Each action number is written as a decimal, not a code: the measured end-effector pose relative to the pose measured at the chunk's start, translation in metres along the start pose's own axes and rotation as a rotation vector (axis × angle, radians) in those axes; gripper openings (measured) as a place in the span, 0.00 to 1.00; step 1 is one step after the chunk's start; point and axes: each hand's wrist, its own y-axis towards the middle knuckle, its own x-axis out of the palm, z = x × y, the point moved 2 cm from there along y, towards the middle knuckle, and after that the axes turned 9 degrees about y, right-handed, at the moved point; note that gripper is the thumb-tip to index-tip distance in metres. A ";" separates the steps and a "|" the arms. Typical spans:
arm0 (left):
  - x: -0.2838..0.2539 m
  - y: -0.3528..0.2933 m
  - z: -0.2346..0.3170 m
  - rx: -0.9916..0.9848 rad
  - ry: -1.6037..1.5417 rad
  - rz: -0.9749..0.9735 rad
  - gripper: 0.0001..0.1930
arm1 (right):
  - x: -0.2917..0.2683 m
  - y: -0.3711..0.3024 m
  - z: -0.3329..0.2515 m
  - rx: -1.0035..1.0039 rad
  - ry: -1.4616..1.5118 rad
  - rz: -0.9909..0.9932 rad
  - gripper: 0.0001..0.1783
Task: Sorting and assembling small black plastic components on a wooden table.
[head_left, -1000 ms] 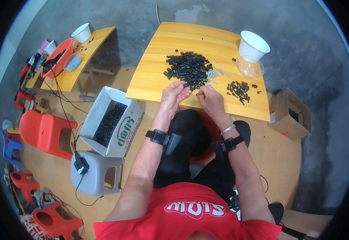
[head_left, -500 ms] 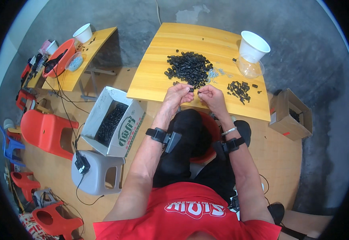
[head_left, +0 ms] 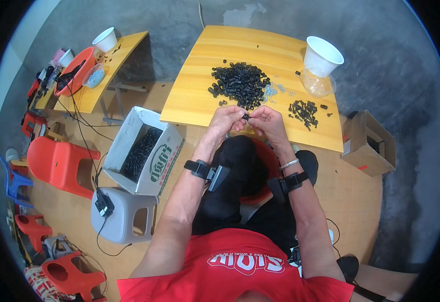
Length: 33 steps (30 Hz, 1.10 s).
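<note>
Over the near edge of the wooden table (head_left: 192, 103), my left hand (head_left: 227, 121) pinches a small black plastic part (head_left: 245, 117). My right hand (head_left: 268, 122) meets it there, its thumb and fingertips pinched together against the same part. Whatever is between the right fingertips is too small and covered to make out. Just beyond my hands lies a large heap of black plastic parts (head_left: 240, 83). Beside it are scattered small silvery screws or pins (head_left: 270, 91). A smaller pile of black pieces (head_left: 304, 112) sits to the right of my right hand.
A white tub (head_left: 323, 53) and a clear plastic bowl (head_left: 316, 84) stand at the table's right. An open carton (head_left: 368, 146) is on the floor at right. Left stand a white box (head_left: 147, 146) of black parts and a grey stool (head_left: 121, 216). A red basin (head_left: 265, 166) is below my hands.
My right hand has moved slightly left, closing the small gap to my left hand; their fingertips now meet at the black part. The piles look unchanged.
</note>
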 end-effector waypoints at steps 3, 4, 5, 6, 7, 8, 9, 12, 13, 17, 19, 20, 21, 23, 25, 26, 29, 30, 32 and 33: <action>0.000 0.002 -0.001 0.012 0.028 -0.006 0.07 | 0.000 0.000 0.002 -0.024 -0.001 -0.008 0.06; 0.000 0.002 -0.001 0.020 0.046 -0.010 0.07 | 0.000 0.000 0.002 -0.046 -0.010 -0.010 0.06; 0.000 0.002 -0.001 0.028 0.065 -0.014 0.07 | -0.002 0.001 0.004 -0.045 -0.009 -0.009 0.06; 0.000 0.003 -0.002 0.027 0.065 -0.014 0.07 | -0.003 0.001 0.006 -0.051 -0.040 -0.005 0.06; 0.000 0.003 -0.002 0.027 0.079 -0.016 0.07 | -0.005 0.001 0.007 -0.057 -0.070 0.000 0.06; 0.000 0.003 -0.002 0.028 0.094 -0.018 0.07 | -0.005 0.001 0.008 -0.056 -0.069 0.000 0.06; -0.001 0.003 -0.002 0.026 0.094 -0.018 0.07 | -0.006 0.000 0.008 -0.062 -0.096 0.008 0.05; -0.002 0.002 -0.002 0.009 0.130 -0.014 0.07 | -0.004 -0.002 0.007 -0.063 -0.141 0.013 0.04; -0.002 0.002 -0.003 0.009 0.135 -0.012 0.07 | -0.003 -0.003 0.007 -0.061 -0.161 0.011 0.04; 0.002 0.002 -0.003 -0.003 0.204 -0.014 0.07 | 0.000 -0.005 0.005 -0.051 -0.180 0.034 0.03; 0.002 0.003 -0.003 -0.001 0.202 -0.013 0.07 | 0.002 -0.005 0.004 -0.062 -0.145 0.049 0.04; 0.000 0.001 -0.003 0.001 0.200 -0.007 0.07 | 0.004 -0.005 0.003 -0.060 -0.142 0.047 0.04; -0.003 0.002 -0.003 -0.001 0.201 -0.004 0.07 | 0.005 -0.004 0.002 -0.053 -0.180 0.031 0.04; -0.004 0.005 -0.002 -0.023 0.234 -0.056 0.06 | 0.002 -0.002 0.002 -0.047 -0.219 0.017 0.05; 0.000 0.006 0.000 -0.015 0.234 -0.059 0.06 | -0.006 -0.001 0.004 -0.211 -0.431 -0.001 0.06; 0.000 0.004 0.000 -0.010 0.234 -0.054 0.06 | -0.007 -0.002 0.002 -0.211 -0.431 -0.001 0.06; 0.005 -0.005 -0.001 0.029 0.194 -0.083 0.06 | -0.015 -0.005 -0.004 -0.082 -0.213 -0.036 0.06; 0.010 -0.009 -0.001 0.031 0.194 -0.084 0.06 | -0.021 -0.006 -0.007 -0.044 -0.171 0.014 0.06; 0.023 -0.017 -0.005 -0.026 0.236 -0.101 0.06 | -0.030 -0.007 -0.009 0.009 -0.031 0.146 0.04; 0.030 -0.020 -0.007 -0.026 0.236 -0.102 0.06 | -0.030 -0.006 -0.008 0.008 -0.032 0.147 0.04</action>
